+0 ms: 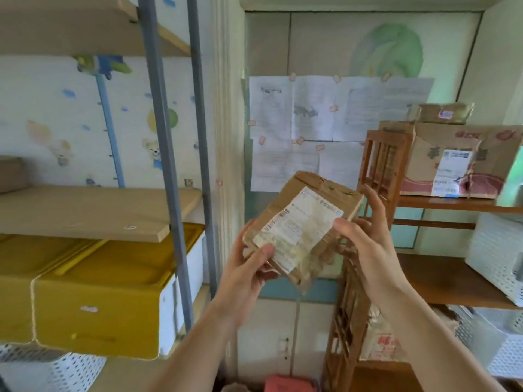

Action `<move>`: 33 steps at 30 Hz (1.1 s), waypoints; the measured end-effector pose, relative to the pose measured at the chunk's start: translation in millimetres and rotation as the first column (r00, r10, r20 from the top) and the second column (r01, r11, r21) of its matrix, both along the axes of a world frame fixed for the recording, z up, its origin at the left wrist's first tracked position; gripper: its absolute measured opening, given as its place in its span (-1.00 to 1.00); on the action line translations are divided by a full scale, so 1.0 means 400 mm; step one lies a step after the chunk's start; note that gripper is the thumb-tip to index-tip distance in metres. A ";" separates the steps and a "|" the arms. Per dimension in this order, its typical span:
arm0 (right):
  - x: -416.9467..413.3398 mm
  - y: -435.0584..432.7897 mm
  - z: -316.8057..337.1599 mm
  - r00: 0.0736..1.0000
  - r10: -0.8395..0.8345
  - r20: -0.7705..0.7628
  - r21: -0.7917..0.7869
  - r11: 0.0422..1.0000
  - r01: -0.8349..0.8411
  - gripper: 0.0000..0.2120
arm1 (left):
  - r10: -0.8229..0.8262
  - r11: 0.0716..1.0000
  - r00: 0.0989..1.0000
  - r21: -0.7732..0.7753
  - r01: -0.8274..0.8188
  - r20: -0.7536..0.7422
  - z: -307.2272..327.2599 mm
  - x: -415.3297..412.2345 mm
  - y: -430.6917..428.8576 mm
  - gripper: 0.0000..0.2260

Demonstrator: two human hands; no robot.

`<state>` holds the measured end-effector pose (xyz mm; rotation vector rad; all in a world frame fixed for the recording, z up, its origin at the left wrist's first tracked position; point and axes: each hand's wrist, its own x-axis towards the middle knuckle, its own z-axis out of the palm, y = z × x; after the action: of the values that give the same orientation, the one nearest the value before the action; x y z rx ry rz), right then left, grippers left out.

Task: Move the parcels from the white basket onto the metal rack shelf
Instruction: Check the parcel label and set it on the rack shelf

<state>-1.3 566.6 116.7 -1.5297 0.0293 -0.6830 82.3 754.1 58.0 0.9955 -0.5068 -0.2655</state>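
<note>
Both hands grip parcel (300, 227) mid-air: left hand (249, 267) at lower corner, right hand (365, 236) at side. Swing left, land flat on shelf (93, 213) near front edge.

home storeroom | cartoon wallpaper (70, 131) | shelves (93, 210) | stacked cartons (452, 159)

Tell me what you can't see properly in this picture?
- Head view: the print on the parcel's label is too blurred and small to read.
- The parcel's underside is hidden by the left hand and right hand.
- The papers taped on the wall are too blurred to read.
- The white basket is cut off by the right edge, so its contents stay hidden.
</note>
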 end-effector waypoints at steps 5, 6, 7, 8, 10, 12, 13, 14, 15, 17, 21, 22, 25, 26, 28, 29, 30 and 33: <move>0.042 0.115 -0.027 0.991 -0.012 -0.132 0.067 0.998 0.021 -0.27 | 0.008 0.996 0.991 -0.084 -0.019 -0.131 0.014 0.047 0.095 -0.48; 0.049 0.128 -0.033 0.991 -0.010 -0.137 0.062 0.998 0.019 -0.33 | -0.015 0.999 0.990 -0.045 0.008 -0.142 0.009 0.054 0.115 -0.46; 0.055 0.136 -0.036 0.989 -0.003 -0.147 0.060 0.998 0.012 -0.44 | -0.029 1.000 0.989 -0.013 0.027 -0.148 0.006 0.060 0.132 -0.42; 0.062 0.137 -0.038 0.987 0.019 -0.160 0.049 0.999 -0.011 -0.55 | -0.025 1.000 0.989 0.015 0.028 -0.147 0.009 0.067 0.152 -0.38; 0.068 0.140 -0.030 0.973 0.086 -0.213 -0.027 0.995 -0.094 -0.62 | 0.025 0.996 0.993 0.094 -0.014 -0.117 0.027 0.087 0.185 -0.38; 0.073 0.145 -0.020 0.969 0.102 -0.223 -0.084 0.989 -0.123 -0.65 | 0.022 0.991 0.996 0.130 -0.011 -0.084 0.051 0.109 0.207 -0.44; 0.080 0.152 -0.018 0.979 0.080 -0.187 -0.069 0.993 -0.094 -0.71 | 0.008 0.996 0.994 0.094 0.002 -0.106 0.060 0.115 0.214 -0.44; 0.089 0.160 -0.022 0.990 0.046 -0.135 0.000 0.999 -0.046 -0.73 | -0.014 1.000 0.989 0.012 0.016 -0.146 0.058 0.124 0.218 -0.40; 0.097 0.172 -0.029 0.996 0.008 -0.089 0.101 0.995 0.001 -0.71 | -0.038 0.996 0.983 -0.085 0.023 -0.179 0.058 0.127 0.217 -0.36; 0.116 0.200 -0.051 0.998 -0.058 -0.026 0.221 0.973 0.062 -0.60 | -0.079 0.985 0.991 -0.161 0.060 -0.110 0.046 0.119 0.193 -0.34; 0.131 0.211 -0.079 0.998 -0.060 -0.024 0.069 0.996 0.062 -0.65 | 0.016 0.999 0.994 0.042 -0.021 0.112 0.018 0.099 0.125 -0.55; 0.137 0.196 -0.081 0.998 -0.050 -0.029 0.047 0.998 0.051 -0.71 | 0.031 0.998 0.993 0.052 -0.038 0.116 0.015 0.104 0.116 -0.59; 0.152 0.147 -0.073 0.999 -0.030 -0.022 0.041 0.999 0.031 -0.80 | 0.046 0.995 0.985 0.076 -0.059 0.168 0.034 0.113 0.072 -0.56; 0.158 0.133 -0.067 1.000 -0.024 -0.012 0.050 0.998 0.025 -0.82 | 0.068 0.993 0.983 0.078 -0.083 0.171 0.042 0.114 0.052 -0.54; 0.172 0.104 -0.053 0.999 -0.027 -0.020 0.057 0.998 0.028 -0.83 | 0.107 0.988 0.979 0.089 -0.124 0.175 0.059 0.116 0.008 -0.51; 0.177 0.089 -0.045 1.000 -0.021 -0.022 0.059 0.998 0.023 -0.83 | 0.111 0.987 0.977 0.095 -0.130 0.182 0.067 0.118 -0.012 -0.50; 0.180 0.075 -0.039 1.000 -0.002 -0.012 0.072 0.997 0.003 -0.83 | 0.114 0.986 0.976 0.098 -0.134 0.186 0.073 0.123 -0.030 -0.48; 0.189 0.034 -0.028 0.996 0.085 0.022 0.109 0.990 -0.087 -0.79 | 0.128 0.985 0.976 0.089 -0.146 0.175 0.098 0.128 -0.072 -0.47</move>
<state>74.2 580.1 105.7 -1.4115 -0.0118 -0.6159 133.3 725.4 97.2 1.1534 -0.5799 -0.0840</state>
